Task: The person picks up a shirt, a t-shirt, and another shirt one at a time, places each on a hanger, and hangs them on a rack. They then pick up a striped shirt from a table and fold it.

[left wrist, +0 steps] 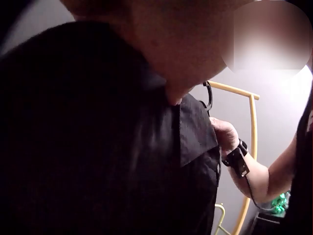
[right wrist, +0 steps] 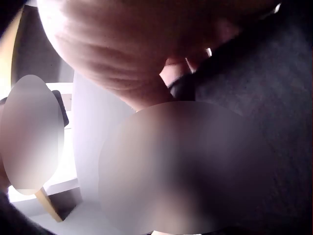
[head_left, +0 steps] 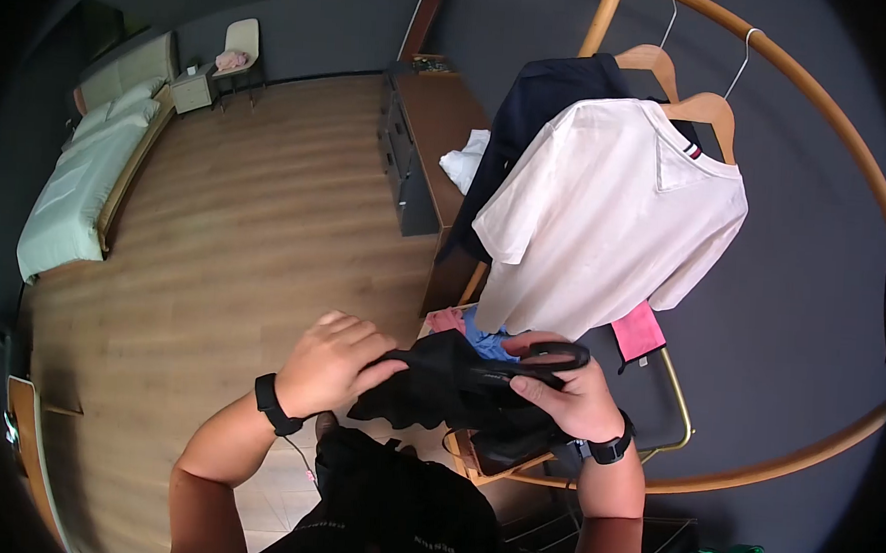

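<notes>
Both hands hold what looks like a black folding umbrella, its loose fabric spread between them in front of the person's body. The left hand pinches an edge of the fabric between thumb and fingers. Near the curved black loop handle, the right hand grips the other end, its thumb lying over the fabric. The left wrist view is largely filled by the dark cloth, with the right hand behind it at the handle. In the right wrist view, the palm hides most of the grip.
A white T-shirt and a dark garment hang on a round wooden rack ahead. Below are a pink cloth and blue cloth. A brown-topped cabinet stands behind; a bed is far left.
</notes>
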The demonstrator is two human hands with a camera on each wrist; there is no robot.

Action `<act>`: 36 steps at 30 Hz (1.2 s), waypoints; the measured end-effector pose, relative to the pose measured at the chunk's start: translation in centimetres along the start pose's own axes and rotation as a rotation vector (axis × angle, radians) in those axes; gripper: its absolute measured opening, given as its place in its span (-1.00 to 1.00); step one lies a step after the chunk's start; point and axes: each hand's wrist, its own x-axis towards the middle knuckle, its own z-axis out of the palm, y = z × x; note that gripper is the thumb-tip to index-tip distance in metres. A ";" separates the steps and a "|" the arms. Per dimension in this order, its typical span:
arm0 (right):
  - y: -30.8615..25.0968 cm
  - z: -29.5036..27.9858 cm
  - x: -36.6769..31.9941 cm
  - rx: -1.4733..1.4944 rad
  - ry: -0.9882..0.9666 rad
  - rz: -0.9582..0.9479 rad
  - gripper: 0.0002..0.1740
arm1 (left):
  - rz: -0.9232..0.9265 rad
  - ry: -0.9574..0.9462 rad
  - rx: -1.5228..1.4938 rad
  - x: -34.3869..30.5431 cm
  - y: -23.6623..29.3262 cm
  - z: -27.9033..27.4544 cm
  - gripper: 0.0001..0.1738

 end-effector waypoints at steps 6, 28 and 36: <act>-1.3 -1.6 -0.2 -0.253 0.288 0.081 -0.48 | -0.198 0.225 -0.030 -0.4 -2.5 -2.7 -0.82; -6.9 0.5 -4.7 -0.449 0.703 0.294 -0.83 | -0.182 0.169 -0.544 6.4 -12.9 -5.3 -0.49; -14.2 0.9 -9.3 -0.552 1.191 0.456 -0.83 | -0.629 -0.041 -0.678 -6.9 -24.4 7.0 -0.72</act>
